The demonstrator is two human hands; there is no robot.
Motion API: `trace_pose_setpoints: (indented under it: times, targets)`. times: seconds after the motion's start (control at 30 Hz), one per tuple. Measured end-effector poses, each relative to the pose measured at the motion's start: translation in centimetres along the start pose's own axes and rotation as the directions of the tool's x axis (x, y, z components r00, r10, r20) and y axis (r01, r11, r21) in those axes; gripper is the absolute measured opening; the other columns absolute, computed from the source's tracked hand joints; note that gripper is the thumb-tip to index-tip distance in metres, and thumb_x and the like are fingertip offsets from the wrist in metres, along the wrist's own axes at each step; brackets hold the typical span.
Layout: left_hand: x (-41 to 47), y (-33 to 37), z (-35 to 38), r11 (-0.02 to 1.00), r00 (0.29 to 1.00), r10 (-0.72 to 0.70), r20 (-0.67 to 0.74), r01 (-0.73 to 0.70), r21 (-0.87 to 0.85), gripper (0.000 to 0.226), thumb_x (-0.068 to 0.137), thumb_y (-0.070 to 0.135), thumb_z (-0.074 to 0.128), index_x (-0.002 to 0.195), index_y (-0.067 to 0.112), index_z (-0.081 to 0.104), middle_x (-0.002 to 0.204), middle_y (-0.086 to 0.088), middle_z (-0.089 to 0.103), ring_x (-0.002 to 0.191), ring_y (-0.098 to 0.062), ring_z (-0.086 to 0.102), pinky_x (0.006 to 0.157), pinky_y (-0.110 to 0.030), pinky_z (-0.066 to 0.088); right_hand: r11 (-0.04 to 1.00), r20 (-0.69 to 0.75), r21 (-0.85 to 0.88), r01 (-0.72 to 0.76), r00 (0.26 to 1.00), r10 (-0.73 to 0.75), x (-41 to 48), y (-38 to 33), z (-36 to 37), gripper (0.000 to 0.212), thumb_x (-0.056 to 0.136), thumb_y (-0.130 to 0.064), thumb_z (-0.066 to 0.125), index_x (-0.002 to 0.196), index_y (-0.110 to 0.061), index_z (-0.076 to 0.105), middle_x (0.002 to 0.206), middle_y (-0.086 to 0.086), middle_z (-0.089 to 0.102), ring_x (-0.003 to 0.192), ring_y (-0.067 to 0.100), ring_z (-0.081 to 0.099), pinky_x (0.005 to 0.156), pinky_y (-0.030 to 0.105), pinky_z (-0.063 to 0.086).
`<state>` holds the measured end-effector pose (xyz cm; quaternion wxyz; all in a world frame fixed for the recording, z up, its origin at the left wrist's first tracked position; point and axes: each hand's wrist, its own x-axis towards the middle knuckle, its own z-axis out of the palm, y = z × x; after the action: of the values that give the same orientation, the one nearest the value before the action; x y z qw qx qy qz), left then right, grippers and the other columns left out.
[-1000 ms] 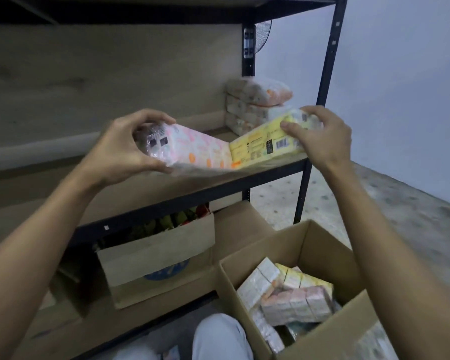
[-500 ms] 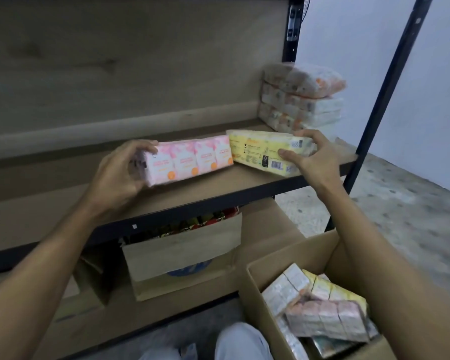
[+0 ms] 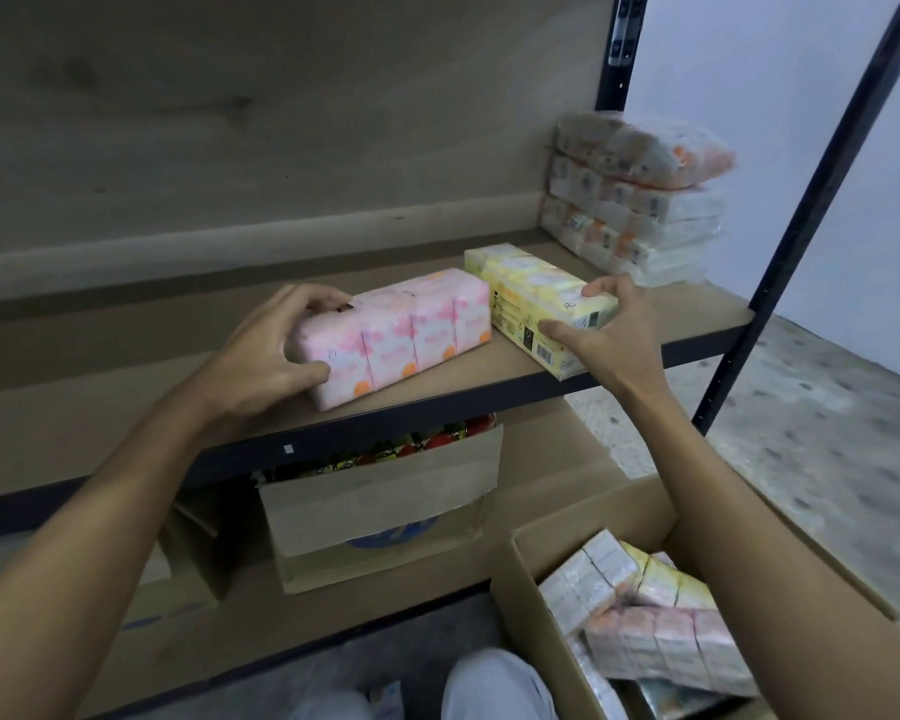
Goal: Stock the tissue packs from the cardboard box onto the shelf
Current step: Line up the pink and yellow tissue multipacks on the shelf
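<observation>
The pink tissue pack [image 3: 401, 335] lies flat on the shelf [image 3: 453, 381], near the front edge and angled slightly. The left hand [image 3: 266, 356] grips its left end, with the fingers curled over the top and the thumb pressed on the near face. The yellow tissue pack [image 3: 531, 298] lies just to the right on the same board, its inner end touching the pink pack. The right hand [image 3: 614, 330] grips its right end, thumb on the near side and fingers over the top. A stack of wrapped packs [image 3: 640, 200] stands at the shelf's rear right corner, apart from both. Below right, the open cardboard box [image 3: 593, 517] holds further packs [image 3: 645, 605]. A second carton [image 3: 380, 501] sits under the shelf.
</observation>
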<state>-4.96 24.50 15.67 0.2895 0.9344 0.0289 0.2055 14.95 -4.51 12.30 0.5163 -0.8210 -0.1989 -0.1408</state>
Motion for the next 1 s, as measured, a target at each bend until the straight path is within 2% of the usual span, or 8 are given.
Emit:
trace_pose_setpoints:
  times: [0.13, 0.27, 0.4, 0.47, 0.53, 0.63, 0.83, 1.0]
  targets:
    - [2.8, 1.3, 0.5, 0.986, 0.992, -0.049, 0.120, 0.029, 0.163, 0.058, 0.071, 0.041, 0.066, 0.128, 0.034, 0.053, 0.128, 0.007, 0.046, 0.111, -0.009, 0.045, 0.092, -0.028, 0.038, 0.995, 0.061, -0.095, -0.011, 0.998, 0.016, 1.6, -1.2, -0.4, 0.052, 0.061, -0.053, 0.080, 0.094, -0.023, 0.054, 0.112, 0.001, 0.047, 0.107, 0.020, 0.051, 0.090, 0.039, 0.048]
    - [6.5, 3.0, 1.6, 0.960, 0.968, -0.127, 0.218, 0.065, 0.273, 0.057, 0.082, 0.044, 0.069, 0.134, 0.034, 0.048, 0.137, 0.003, 0.042, 0.116, -0.014, 0.042, 0.091, -0.034, 0.039, 0.965, 0.178, -0.255, 0.054, 0.984, -0.008, 4.3, -2.7, -0.6, 0.050, 0.065, -0.059, 0.076, 0.097, -0.024, 0.058, 0.108, -0.003, 0.058, 0.106, 0.017, 0.053, 0.085, 0.036, 0.046]
    - [9.8, 5.0, 3.2, 0.950, 0.947, -0.186, 0.261, 0.106, 0.294, 0.061, 0.082, 0.052, 0.064, 0.137, 0.031, 0.044, 0.138, -0.001, 0.042, 0.116, -0.017, 0.045, 0.088, -0.035, 0.039, 0.943, 0.272, -0.329, -0.061, 0.950, 0.156, 6.9, -4.3, -0.6, 0.067, 0.070, -0.060, 0.073, 0.119, -0.018, 0.055, 0.112, -0.004, 0.054, 0.106, 0.019, 0.054, 0.091, 0.041, 0.048]
    - [11.3, 5.7, 4.2, 0.948, 0.929, -0.229, 0.290, 0.145, 0.284, 0.064, 0.082, 0.053, 0.065, 0.138, 0.031, 0.042, 0.136, -0.002, 0.046, 0.112, -0.018, 0.051, 0.084, -0.033, 0.043, 0.913, 0.351, -0.375, -0.158, 0.887, 0.298, 8.4, -4.1, -0.6, 0.072, 0.070, -0.062, 0.072, 0.118, -0.011, 0.055, 0.115, 0.000, 0.059, 0.104, 0.022, 0.058, 0.091, 0.041, 0.048]
    - [12.5, 6.1, 5.2, 0.951, 0.902, -0.285, 0.324, 0.223, 0.216, 0.067, 0.081, 0.053, 0.066, 0.138, 0.031, 0.040, 0.124, -0.002, 0.055, 0.097, -0.017, 0.063, 0.076, -0.032, 0.051, 0.883, 0.479, -0.385, -0.268, 0.759, 0.440, 9.2, -3.7, -0.6, 0.070, 0.067, -0.063, 0.073, 0.108, -0.008, 0.059, 0.106, 0.005, 0.070, 0.095, 0.023, 0.067, 0.089, 0.040, 0.052]
    - [13.7, 6.2, 6.5, 0.939, 0.877, -0.341, 0.340, 0.296, 0.176, 0.068, 0.080, 0.051, 0.069, 0.137, 0.030, 0.037, 0.105, -0.001, 0.064, 0.079, -0.017, 0.069, 0.064, -0.029, 0.053, 0.842, 0.556, -0.359, -0.403, 0.632, 0.540, 9.5, -2.9, -0.5, 0.072, 0.065, -0.063, 0.076, 0.113, -0.009, 0.065, 0.093, 0.008, 0.075, 0.081, 0.023, 0.073, 0.073, 0.035, 0.056]
    - [14.1, 5.8, 6.6, 0.944, 0.918, -0.324, 0.229, 0.299, 0.137, 0.072, 0.074, 0.050, 0.074, 0.136, 0.029, 0.043, 0.112, -0.001, 0.063, 0.076, -0.014, 0.069, 0.060, -0.026, 0.053, 0.861, 0.563, -0.318, -0.397, 0.652, 0.508, 9.6, -3.0, -0.5, 0.067, 0.065, -0.054, 0.080, 0.112, -0.008, 0.066, 0.093, 0.012, 0.075, 0.083, 0.027, 0.073, 0.084, 0.045, 0.056]
    - [14.2, 6.5, 3.9, 0.968, 0.966, -0.246, 0.082, 0.242, 0.059, 0.080, 0.075, 0.046, 0.075, 0.143, 0.025, 0.040, 0.139, -0.001, 0.050, 0.101, -0.009, 0.054, 0.080, -0.023, 0.043, 0.934, 0.538, -0.238, -0.265, 0.765, 0.354, 9.1, -4.3, -1.0, 0.046, 0.069, -0.038, 0.084, 0.102, -0.013, 0.064, 0.090, 0.005, 0.073, 0.084, 0.020, 0.070, 0.084, 0.038, 0.056]
